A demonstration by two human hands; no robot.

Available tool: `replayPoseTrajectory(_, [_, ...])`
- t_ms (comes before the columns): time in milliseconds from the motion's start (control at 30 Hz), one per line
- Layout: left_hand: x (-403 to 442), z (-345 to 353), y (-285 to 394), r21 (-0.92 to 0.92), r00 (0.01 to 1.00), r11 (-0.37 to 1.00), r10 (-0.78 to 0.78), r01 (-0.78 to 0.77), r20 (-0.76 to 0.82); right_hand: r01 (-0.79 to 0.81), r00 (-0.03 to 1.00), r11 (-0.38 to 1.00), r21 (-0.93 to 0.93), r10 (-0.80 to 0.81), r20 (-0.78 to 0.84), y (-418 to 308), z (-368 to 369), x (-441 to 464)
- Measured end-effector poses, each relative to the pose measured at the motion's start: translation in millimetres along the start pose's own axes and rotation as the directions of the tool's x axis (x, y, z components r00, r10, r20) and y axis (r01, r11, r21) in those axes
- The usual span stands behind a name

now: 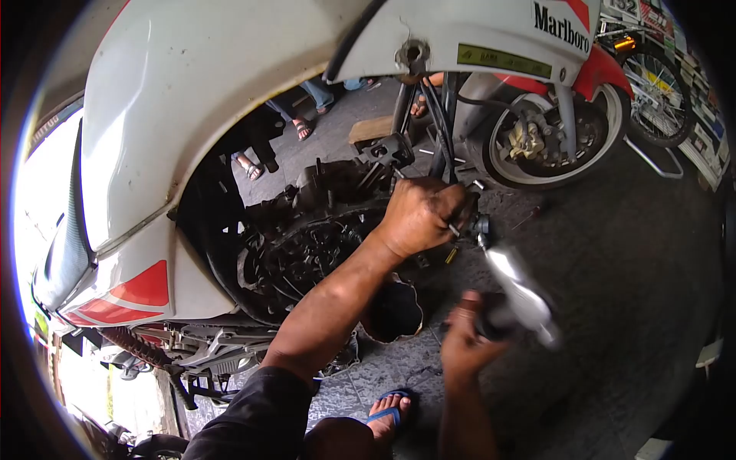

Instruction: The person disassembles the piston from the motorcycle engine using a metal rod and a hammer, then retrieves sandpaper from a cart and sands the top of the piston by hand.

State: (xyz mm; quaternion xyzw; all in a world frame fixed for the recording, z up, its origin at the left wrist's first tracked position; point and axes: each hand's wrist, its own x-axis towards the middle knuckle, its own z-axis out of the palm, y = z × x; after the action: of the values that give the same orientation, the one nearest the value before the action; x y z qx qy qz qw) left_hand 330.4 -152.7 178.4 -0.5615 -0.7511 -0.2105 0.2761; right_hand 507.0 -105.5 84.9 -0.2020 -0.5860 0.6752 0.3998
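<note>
Clenching a thin metal rod [454,228] in the left hand [428,217], knuckles upward, at the near end of the exposed engine [307,245]; cannot tell what else, hidden inside the fist. Right by those fingers, touching or barely apart, a dark round fitting [481,223]. Slanting down and rightward from there, a silver tool [521,287], smeared by motion blur. Curled around a dark rounded piece [497,316] with the right hand [469,337], thumb upward, beside the tool's lower part; too blurred to tell whether joined to the silver or separate.

Just below the left fist, a small yellow piece [451,255] on the dark floor [613,253]. Between both forearms, below the engine, a dark container [392,310] with a ragged brown rim. Along the left forearm, farther down, a black sleeve [264,406]. At bottom centre, a foot in a blue flip-flop [389,414].

Overhead and to the left, white fairing [130,153] with red patches, open around the engine, bearing a "Marlboro" label [562,27] at upper right. Beyond the hands, a front wheel [537,162] under a red mudguard [609,77]; past that, a spoked wheel [659,96]. Behind the engine, a wooden block [372,129], near other people's sandalled feet [303,130]. Low at far left, a reddish-brown coil spring [138,345].
</note>
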Motion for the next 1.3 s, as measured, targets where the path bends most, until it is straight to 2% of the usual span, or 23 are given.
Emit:
replayPoseTrajectory(33, [3, -1, -2, 0.005, 1.0, 1.0, 0.006, -0.006, -0.008, 0.108, 0.993, 0.991, -0.082, -0.103, 0.059, -2, 8, 4])
replayPoseTrajectory(100, [0, 1, -6, 0.005, 0.999, 1.0, -0.014, 0.014, -0.036, 0.004, 1.0, 0.997, 0.075, -0.004, -0.004, 7, 13, 5])
replayPoseTrajectory(233, [-3, 2, -8, 0.01, 0.998, 0.999, -0.049, 0.048, 0.031, 0.137, 0.978, 0.989, 0.048, -0.127, -0.164, 20, 9, -6])
replayPoseTrajectory(300, [-2, -1, -7, 0.029, 0.996, 0.996, -0.084, 0.083, 0.033, -0.028, 1.0, 0.993, 0.113, 0.029, -0.009, 17, 18, -10])
replayPoseTrajectory(333, [-2, -2, -9, 0.04, 0.995, 0.995, -0.09, 0.088, 0.044, -0.022, 1.0, 0.993, 0.114, 0.023, -0.005, 18, 18, -10])
replayPoseTrajectory(433, [-1, -5, -12, 0.029, 0.996, 0.996, -0.078, 0.079, -0.032, 0.195, 0.98, 0.981, -0.015, -0.194, 0.047, 32, 22, -13])
replayPoseTrajectory(500, [-3, 0, -12, 0.108, 0.988, 0.988, -0.12, 0.11, 0.095, 0.067, 0.998, 0.997, -0.033, -0.067, 0.019, 47, 15, -20])
replayPoseTrajectory(567, [-3, -2, -12, 0.066, 0.992, 0.992, -0.109, 0.105, 0.063, 0.007, 1.0, 0.999, -0.035, -0.008, -0.024, 49, 14, -22])
replayPoseTrajectory(633, [-1, -4, -8, 0.079, 0.989, 0.993, -0.101, 0.092, 0.112, -0.432, 0.889, 0.866, 0.252, 0.456, -0.044, 37, 7, -21])
replayPoseTrajectory(700, [-5, 2, -13, 0.07, 0.985, 0.993, -0.106, 0.097, 0.136, -0.411, 0.882, 0.887, 0.212, 0.445, -0.154, 81, -8, -22])
replayPoseTrajectory(767, [-4, 2, -15, 0.069, 0.982, 0.993, -0.105, 0.095, 0.159, -0.682, 0.726, 0.725, 0.09, 0.687, -0.037, 116, -39, -14])
replayPoseTrajectory(800, [-4, -1, -13, 0.063, 0.978, 0.992, -0.122, 0.112, 0.171, -0.674, 0.733, 0.734, 0.084, 0.679, -0.049, 144, -56, -12])
replayPoseTrajectory(867, [-3, -2, -6, 0.045, 0.982, 0.989, -0.144, 0.139, 0.122, -0.896, 0.443, 0.44, 0.053, 0.888, 0.123, 211, -99, -9])
replayPoseTrajectory(900, [-1, -2, -3, 0.038, 0.983, 0.99, -0.141, 0.138, 0.115, -0.893, 0.449, 0.446, 0.052, 0.886, 0.116, 239, -117, -6])
replayPoseTrajectory(967, [-3, -8, -5, -0.011, 0.998, 0.998, -0.054, 0.055, 0.043, -0.789, 0.493, 0.379, -0.483, 0.86, -0.13, 305, -152, 12])
replayPoseTrajectory(1033, [-4, -6, -5, -0.012, 0.988, 0.991, -0.129, 0.13, 0.083, -0.344, 0.806, 0.607, -0.716, 0.583, 0.107, 223, -129, 52])
replayPoseTrajectory(1067, [-3, -3, -8, 0.019, 0.983, 0.992, -0.126, 0.124, 0.137, -0.085, 0.893, 0.619, -0.781, 0.394, 0.216, 176, -114, 72])
replayPoseTrajectory(1100, [-4, -1, -10, 0.043, 0.972, 0.992, -0.127, 0.121, 0.195, -0.011, 0.962, 0.762, -0.647, 0.185, 0.202, 86, -69, 85])
replayPoseTrajectory(1167, [-6, -4, -10, 0.0, 0.975, 0.992, -0.125, 0.127, 0.186, 0.087, 0.964, 0.992, -0.087, -0.062, 0.258, -29, 2, 95])
replayPoseTrajectory(1200, [-6, -5, -10, 0.027, 0.974, 0.994, -0.109, 0.106, 0.198, 0.308, 0.869, 0.951, -0.019, -0.273, 0.413, -65, 22, 107])
replayPoseTrajectory(1233, [-5, -6, -9, 0.055, 0.974, 0.995, -0.091, 0.082, 0.209, 0.331, 0.838, 0.943, 0.02, -0.304, 0.453, -94, 53, 111])
replayPoseTrajectory(1267, [-7, 2, -10, -0.016, 0.992, 0.995, -0.094, 0.095, 0.079, 0.544, 0.698, 0.838, -0.038, -0.427, 0.574, -98, 81, 132])
replayPoseTrajectory(1300, [-6, 3, -9, -0.018, 0.993, 0.995, -0.095, 0.097, 0.07, 0.585, 0.691, 0.765, -0.268, -0.297, 0.659, -115, 106, 141])
